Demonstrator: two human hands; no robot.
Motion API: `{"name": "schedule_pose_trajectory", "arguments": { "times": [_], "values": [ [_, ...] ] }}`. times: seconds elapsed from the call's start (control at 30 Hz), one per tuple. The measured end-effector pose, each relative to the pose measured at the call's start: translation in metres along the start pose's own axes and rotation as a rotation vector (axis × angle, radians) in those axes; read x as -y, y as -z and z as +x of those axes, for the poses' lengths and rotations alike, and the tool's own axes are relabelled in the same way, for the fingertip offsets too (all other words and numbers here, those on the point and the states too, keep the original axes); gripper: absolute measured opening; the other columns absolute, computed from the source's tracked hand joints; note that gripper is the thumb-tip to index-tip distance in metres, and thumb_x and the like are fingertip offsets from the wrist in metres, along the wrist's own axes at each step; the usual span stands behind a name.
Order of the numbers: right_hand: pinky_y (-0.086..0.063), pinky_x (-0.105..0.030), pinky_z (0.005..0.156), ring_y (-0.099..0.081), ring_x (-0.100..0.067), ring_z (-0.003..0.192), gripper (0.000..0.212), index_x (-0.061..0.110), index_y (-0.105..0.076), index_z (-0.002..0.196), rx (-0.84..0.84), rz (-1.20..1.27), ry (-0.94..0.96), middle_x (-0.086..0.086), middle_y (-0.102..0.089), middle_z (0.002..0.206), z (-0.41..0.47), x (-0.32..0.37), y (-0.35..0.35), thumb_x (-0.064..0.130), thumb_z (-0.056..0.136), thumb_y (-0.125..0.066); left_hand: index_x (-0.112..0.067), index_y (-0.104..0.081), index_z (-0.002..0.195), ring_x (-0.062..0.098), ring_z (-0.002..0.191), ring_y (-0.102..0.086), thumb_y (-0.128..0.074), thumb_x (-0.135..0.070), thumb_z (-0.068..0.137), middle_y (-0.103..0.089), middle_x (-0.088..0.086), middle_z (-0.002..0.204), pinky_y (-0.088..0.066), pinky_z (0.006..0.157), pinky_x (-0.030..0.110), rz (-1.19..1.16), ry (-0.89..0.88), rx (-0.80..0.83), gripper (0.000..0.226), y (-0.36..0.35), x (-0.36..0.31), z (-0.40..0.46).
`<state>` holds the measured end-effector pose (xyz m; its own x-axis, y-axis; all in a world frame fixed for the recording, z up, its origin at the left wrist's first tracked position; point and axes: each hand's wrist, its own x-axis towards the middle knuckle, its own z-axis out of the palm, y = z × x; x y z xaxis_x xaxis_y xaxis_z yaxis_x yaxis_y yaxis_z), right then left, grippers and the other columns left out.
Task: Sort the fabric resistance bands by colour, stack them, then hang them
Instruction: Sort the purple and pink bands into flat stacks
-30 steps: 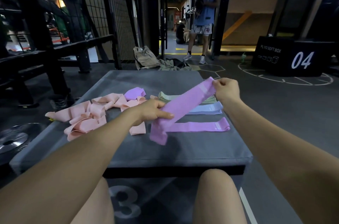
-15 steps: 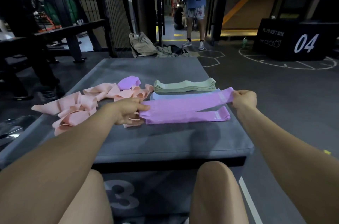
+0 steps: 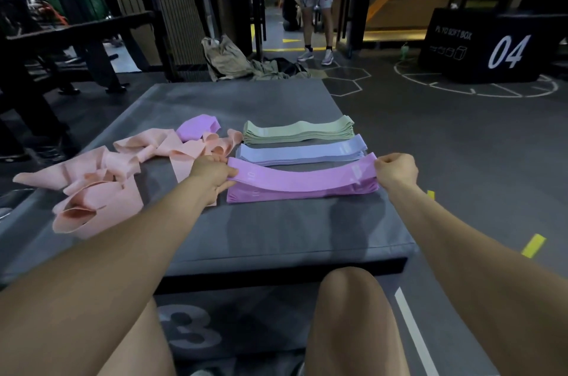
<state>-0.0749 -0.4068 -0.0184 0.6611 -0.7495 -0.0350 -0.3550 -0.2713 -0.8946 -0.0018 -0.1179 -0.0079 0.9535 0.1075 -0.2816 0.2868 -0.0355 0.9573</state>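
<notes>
The purple band (image 3: 302,177) was stretched flat over the purple stack (image 3: 302,192). The left hand (image 3: 212,174) pinched one end; the right hand (image 3: 396,171) gripped the other.

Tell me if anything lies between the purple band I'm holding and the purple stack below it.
Nothing visible does. The purple band, held at its ends by the left hand and right hand, hangs directly above the purple stack, with no other band between them.

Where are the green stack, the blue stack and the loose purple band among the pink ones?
green stack (image 3: 298,132): head view, middle of its top band.
blue stack (image 3: 302,150): head view, middle of its top band.
loose purple band (image 3: 196,127): head view, its flat upper face.
</notes>
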Motion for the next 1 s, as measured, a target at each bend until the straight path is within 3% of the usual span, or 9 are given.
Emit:
{"name": "schedule_pose_trajectory", "arguments": {
  "times": [0.13,0.27,0.4,0.6,0.73,1.0],
  "values": [
    [-0.043,-0.028,0.072,-0.057,-0.028,0.083,0.023,0.005,-0.067,0.102,-0.001,-0.069,0.045,-0.017,-0.066,0.107,0.005,-0.004,-0.003,0.009,0.089,-0.049,-0.011,-0.052,0.079,0.022,0.100,-0.052,-0.050,0.016,0.085,-0.052,0.009,0.108,-0.049,0.087,0.033,0.036,-0.023,-0.033,0.027,-0.006,0.008,0.007],
    [-0.047,-0.033,0.075,-0.060,-0.032,0.085,0.015,0.011,-0.067,0.095,0.011,-0.191,0.055,-0.015,-0.066,0.103,0.010,-0.012,-0.009,0.014,0.088,-0.054,-0.014,-0.050,0.072,0.024,0.086,-0.055,-0.053,0.012,0.082,-0.055,0.011,0.100,-0.052,0.076,0.034,0.183,-0.053,-0.098,0.029,-0.002,0.019,0.018],
    [-0.042,-0.032,0.075,-0.059,-0.035,0.092,0.017,0.010,-0.067,0.098,0.003,-0.275,0.064,-0.016,-0.064,0.107,0.010,-0.018,-0.011,0.015,0.090,-0.053,-0.015,-0.054,0.072,0.027,0.090,-0.061,-0.060,0.008,0.076,-0.063,0.018,0.106,-0.052,0.091,0.044,0.327,-0.067,-0.130,0.024,0.003,0.026,0.021],
    [-0.041,-0.033,0.076,-0.058,-0.038,0.098,0.021,0.010,-0.064,0.105,-0.011,-0.332,0.102,-0.017,-0.063,0.111,0.010,-0.023,-0.015,0.019,0.092,-0.050,-0.007,-0.064,0.090,0.032,0.104,-0.059,-0.061,-0.004,0.081,-0.065,0.013,0.104,-0.045,0.083,0.029,0.511,-0.146,-0.162,0.010,-0.004,0.030,0.014],
    [-0.041,-0.033,0.077,-0.058,-0.037,0.099,0.020,0.011,-0.063,0.105,-0.019,-0.343,0.115,-0.016,-0.063,0.111,0.009,-0.024,-0.015,0.018,0.093,-0.048,-0.005,-0.066,0.097,0.030,0.105,-0.058,-0.059,-0.009,0.086,-0.065,0.012,0.111,-0.039,0.079,0.024,0.537,-0.184,-0.218,0.013,-0.004,0.031,0.013],
    [-0.040,-0.033,0.073,-0.057,-0.036,0.096,0.022,0.004,-0.061,0.104,-0.040,-0.374,0.143,-0.018,-0.060,0.111,0.013,-0.028,-0.019,0.009,0.092,-0.043,-0.015,-0.055,0.076,0.028,0.104,-0.056,-0.058,-0.004,0.084,-0.064,0.010,0.107,-0.036,0.076,0.023,0.604,-0.252,-0.253,0.014,-0.003,0.036,0.016]
  ]
}}
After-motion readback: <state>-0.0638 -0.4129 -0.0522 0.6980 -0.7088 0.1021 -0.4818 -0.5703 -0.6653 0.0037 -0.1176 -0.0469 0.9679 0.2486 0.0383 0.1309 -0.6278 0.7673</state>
